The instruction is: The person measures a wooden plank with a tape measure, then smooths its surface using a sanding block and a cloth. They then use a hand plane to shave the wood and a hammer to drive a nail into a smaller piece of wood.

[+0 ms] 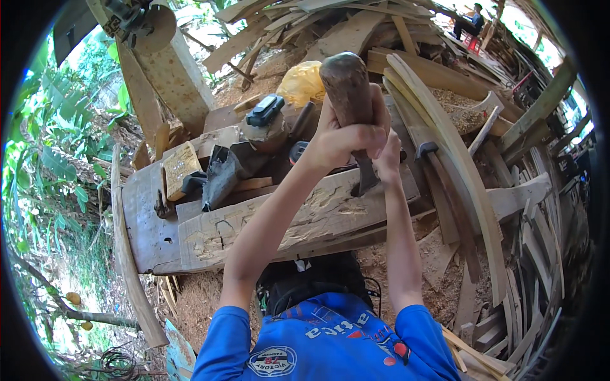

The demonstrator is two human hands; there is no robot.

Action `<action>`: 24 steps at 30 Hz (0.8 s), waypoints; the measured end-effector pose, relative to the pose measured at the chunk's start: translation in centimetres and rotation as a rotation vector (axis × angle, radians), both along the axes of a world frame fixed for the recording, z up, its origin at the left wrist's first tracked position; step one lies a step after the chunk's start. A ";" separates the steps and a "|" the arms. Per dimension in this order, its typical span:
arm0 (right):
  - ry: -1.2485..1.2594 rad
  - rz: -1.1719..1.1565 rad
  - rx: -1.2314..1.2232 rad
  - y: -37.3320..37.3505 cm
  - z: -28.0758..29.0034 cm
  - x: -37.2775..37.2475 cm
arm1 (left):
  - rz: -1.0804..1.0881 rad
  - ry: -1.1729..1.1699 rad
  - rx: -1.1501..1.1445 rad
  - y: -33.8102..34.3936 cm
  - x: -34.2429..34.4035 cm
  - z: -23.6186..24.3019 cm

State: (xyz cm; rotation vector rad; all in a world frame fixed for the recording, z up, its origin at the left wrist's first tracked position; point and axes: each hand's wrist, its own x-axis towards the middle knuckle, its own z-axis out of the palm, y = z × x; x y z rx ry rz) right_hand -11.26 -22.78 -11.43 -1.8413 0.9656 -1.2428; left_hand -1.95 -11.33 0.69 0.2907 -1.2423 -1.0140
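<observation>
A chisel (344,86) with a thick, dark, rounded wooden handle stands nearly upright in front of me. My left hand (348,141) is wrapped around the handle, thumb across its near side. Just to the right, my right hand (386,157) also closes on it, lower down; part of its grip is hidden. The metal blade (366,176) points down into a dark hole in a pale wooden beam (286,225). Rough, chipped patches mark the beam's upper face, which lies across the workbench (145,206).
Behind the beam are a dark handheld device (265,110) on a round wood block, a yellow plastic bag (301,82) and a dark grey crumpled sheet (222,178). A long-handled hammer (427,149) leans at the right. Wood offcuts (343,38) pile up behind; a person (469,24) sits far off.
</observation>
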 end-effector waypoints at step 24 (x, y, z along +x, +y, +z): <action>-0.097 -0.147 0.125 -2.6 -3.1 -0.1 | -0.001 -0.135 -0.083 -0.9 -1.1 -0.6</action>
